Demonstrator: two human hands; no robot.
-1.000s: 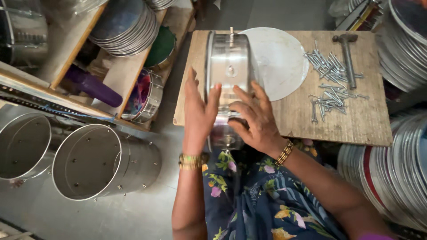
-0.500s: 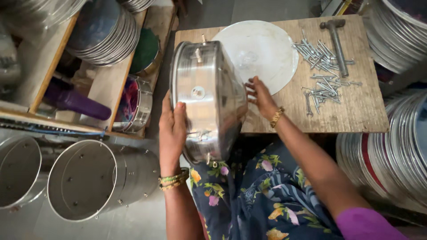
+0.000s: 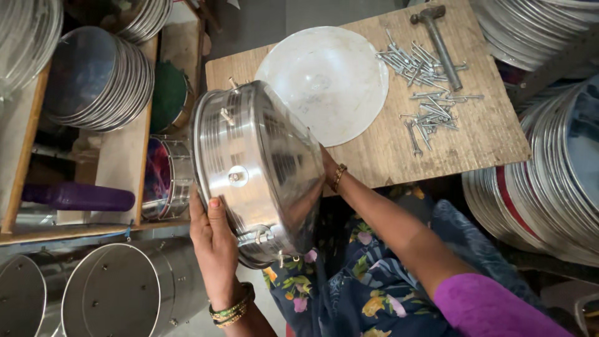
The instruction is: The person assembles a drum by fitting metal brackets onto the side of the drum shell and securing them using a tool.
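Polished steel, the round shiny drum shell is tilted above the lap, clasped between both palms. Left hand fingers press its studded rim; right hand is mostly hidden behind. Probably light, stiff, slippery: grip the rims.

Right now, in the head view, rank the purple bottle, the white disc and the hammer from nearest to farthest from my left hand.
From the left hand:
1. Purple bottle, lying on the shelf, left.
2. White disc, on the wooden board, up right.
3. Hammer, at the board's far right corner.
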